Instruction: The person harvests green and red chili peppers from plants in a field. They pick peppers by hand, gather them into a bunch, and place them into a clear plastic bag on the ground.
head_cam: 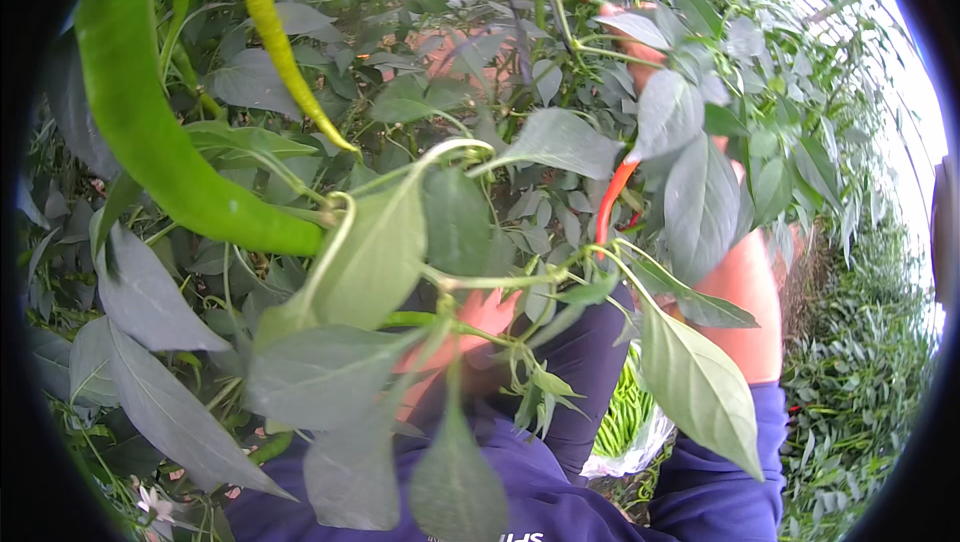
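My left hand (486, 314) is low in the middle, partly behind leaves, near a green chili pepper (409, 319); whether it grips anything cannot be told. On the right my bare forearm rises from a blue sleeve, and my right hand (634, 43) is among stems and leaves near the top, its fingers mostly hidden. A red chili pepper (613, 200) hangs below it. Close to the camera at the upper left hang a large green pepper (142, 114) and a yellow-green one (281, 46). A clear plastic bag (649, 441) of green chili peppers stands beside my dark-clad leg.
Dense pepper foliage surrounds me, with large leaves (337, 377) and a branch (487, 281) right before the camera. A white flower (154, 504) shows at the lower left. More plants (862, 407) grow along the right, beside a strip of brown ground (806, 287).
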`<state>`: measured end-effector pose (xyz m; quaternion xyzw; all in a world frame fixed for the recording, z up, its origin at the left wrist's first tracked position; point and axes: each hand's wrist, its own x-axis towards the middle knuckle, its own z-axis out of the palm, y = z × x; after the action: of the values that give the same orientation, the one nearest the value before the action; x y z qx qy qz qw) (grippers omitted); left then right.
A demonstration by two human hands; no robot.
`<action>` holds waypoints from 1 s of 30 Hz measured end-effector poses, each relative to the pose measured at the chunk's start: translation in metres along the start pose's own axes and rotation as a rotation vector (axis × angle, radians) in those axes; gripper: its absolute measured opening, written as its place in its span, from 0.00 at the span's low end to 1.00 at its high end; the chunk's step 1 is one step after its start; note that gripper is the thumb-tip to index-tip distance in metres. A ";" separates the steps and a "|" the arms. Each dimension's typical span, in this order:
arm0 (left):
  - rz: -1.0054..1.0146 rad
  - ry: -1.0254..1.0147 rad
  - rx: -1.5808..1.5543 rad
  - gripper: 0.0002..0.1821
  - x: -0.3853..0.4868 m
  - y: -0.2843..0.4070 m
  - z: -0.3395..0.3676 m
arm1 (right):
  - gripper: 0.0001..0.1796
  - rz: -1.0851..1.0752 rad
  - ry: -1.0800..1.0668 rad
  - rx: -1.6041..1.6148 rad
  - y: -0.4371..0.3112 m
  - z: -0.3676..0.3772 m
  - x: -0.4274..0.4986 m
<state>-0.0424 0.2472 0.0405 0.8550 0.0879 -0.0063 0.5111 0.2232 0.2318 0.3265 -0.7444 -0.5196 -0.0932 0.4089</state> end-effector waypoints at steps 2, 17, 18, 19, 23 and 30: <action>-0.019 -0.052 0.069 0.25 -0.010 0.006 -0.003 | 0.13 -0.171 0.160 -0.384 -0.004 0.002 -0.049; -0.064 0.160 -0.097 0.14 0.002 -0.031 0.032 | 0.13 -0.030 0.663 0.017 -0.015 -0.066 -0.182; -0.040 0.205 -0.104 0.14 0.001 -0.036 0.032 | 0.13 0.026 0.700 0.168 -0.014 -0.066 -0.179; -0.015 0.249 -0.109 0.14 0.001 -0.042 0.033 | 0.13 0.081 0.734 0.320 -0.014 -0.067 -0.175; 0.010 0.309 -0.037 0.14 0.004 -0.070 0.038 | 0.15 0.092 0.793 0.480 -0.013 -0.066 -0.158; -0.167 0.299 -0.043 0.13 0.003 -0.073 0.038 | 0.31 0.094 0.698 0.471 -0.016 -0.038 -0.147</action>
<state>-0.0481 0.2477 -0.0414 0.8251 0.2337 0.0803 0.5081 0.1557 0.1039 0.2763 -0.5773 -0.3227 -0.1998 0.7230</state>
